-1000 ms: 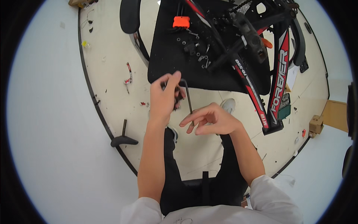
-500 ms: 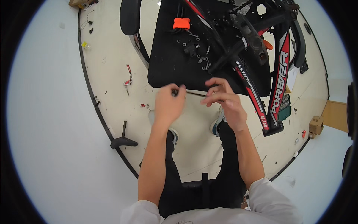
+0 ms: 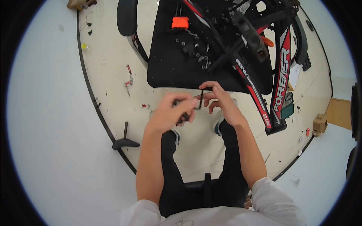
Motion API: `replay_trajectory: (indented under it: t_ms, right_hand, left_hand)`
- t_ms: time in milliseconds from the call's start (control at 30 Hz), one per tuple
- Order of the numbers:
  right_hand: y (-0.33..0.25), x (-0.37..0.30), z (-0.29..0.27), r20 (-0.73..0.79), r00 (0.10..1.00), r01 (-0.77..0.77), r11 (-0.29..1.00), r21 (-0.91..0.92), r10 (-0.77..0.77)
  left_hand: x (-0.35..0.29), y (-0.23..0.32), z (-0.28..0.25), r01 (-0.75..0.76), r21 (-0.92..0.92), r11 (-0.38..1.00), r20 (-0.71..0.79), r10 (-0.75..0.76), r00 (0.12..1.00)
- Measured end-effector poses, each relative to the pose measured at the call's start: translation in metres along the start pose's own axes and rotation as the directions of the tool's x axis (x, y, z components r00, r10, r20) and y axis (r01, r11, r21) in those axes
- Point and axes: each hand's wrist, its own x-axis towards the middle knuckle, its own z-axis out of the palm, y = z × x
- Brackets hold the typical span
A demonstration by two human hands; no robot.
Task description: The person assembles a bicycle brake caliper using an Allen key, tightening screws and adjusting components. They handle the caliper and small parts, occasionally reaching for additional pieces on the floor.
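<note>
Thin black hex key [image 3: 201, 99] pinched between left hand [image 3: 171, 113] and right hand [image 3: 220, 101], fingers closed; likely rigid, light, slick; best gripped at bend.

A round cream mat [image 3: 113, 98] lay on a pale blue floor [image 3: 45, 132]; a black cloth [image 3: 169, 71] covered its far part. A cardboard box [image 3: 319, 122] sat at the right edge; light was even.
</note>
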Motion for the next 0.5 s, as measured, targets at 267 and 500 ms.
replay_trajectory:
  t_ms: [267, 500]
  right_hand:
    - [0.004, 0.004, -0.011, -0.128, 0.944, 0.296, 0.952, -0.073, -0.304]
    - [0.007, -0.004, 0.014, 0.248, 0.962, 0.149, 0.980, -0.132, -0.113]
  left_hand:
    - [0.028, -0.025, 0.002, 0.086, 0.430, 0.899, -0.289, 0.047, 0.956]
    - [0.031, -0.011, -0.011, -0.105, 0.106, 0.989, -0.616, 0.148, 0.774]
